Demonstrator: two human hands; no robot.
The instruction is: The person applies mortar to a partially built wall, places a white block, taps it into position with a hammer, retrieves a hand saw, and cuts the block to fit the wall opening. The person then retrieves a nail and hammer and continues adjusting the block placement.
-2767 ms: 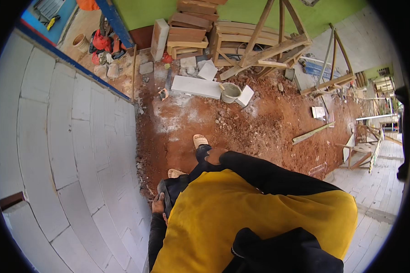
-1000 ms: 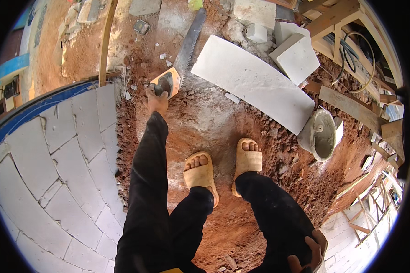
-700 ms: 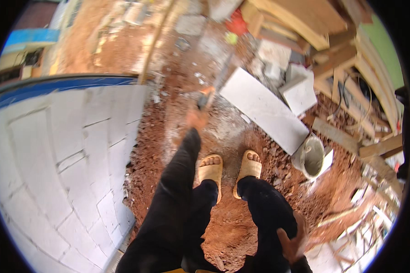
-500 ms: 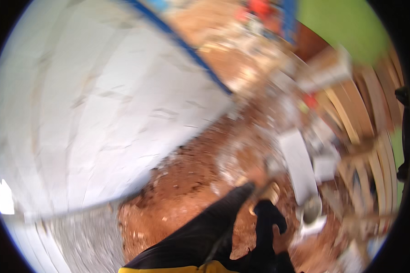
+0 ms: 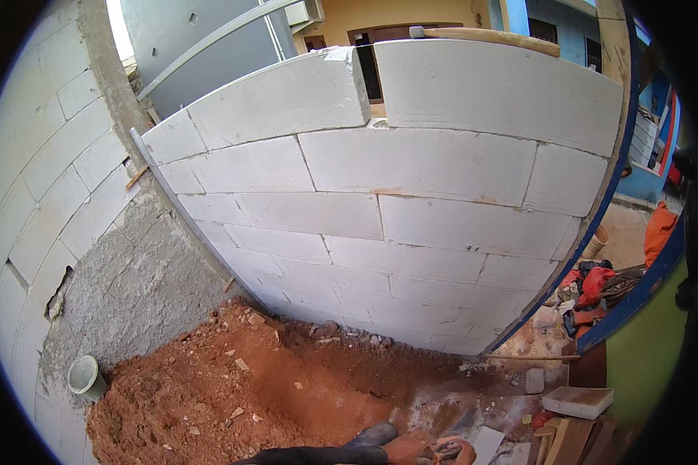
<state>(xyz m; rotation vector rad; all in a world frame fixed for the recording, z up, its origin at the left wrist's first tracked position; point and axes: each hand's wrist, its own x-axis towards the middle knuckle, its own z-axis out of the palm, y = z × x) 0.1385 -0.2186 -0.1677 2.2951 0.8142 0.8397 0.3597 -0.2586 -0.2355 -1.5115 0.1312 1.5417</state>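
My left hand (image 5: 408,447) is at the bottom edge, its dark sleeve coming in from the left. Close beside it is my right hand (image 5: 456,449), fingers curled inward. Both hands look closed, but whatever lies between them is too small and cut off to make out. A greyish, blade-like shape (image 5: 464,422) shows just beyond the fingers, blurred. Ahead rises a wall of white blocks (image 5: 450,167), with a narrow gap in its top row. A hammer with a wooden handle (image 5: 488,35) lies along the top.
Red soil (image 5: 233,395) is heaped along the wall's foot. At left, a bucket (image 5: 85,376) stands by a partly plastered wall (image 5: 147,271). To the right are a loose white block (image 5: 578,401), wooden planks (image 5: 572,440) and a blue-framed opening (image 5: 589,341) with clutter beyond.
The view has swung from the ground up to the block wall and is now sharper. Both hands now appear close together at the bottom edge.
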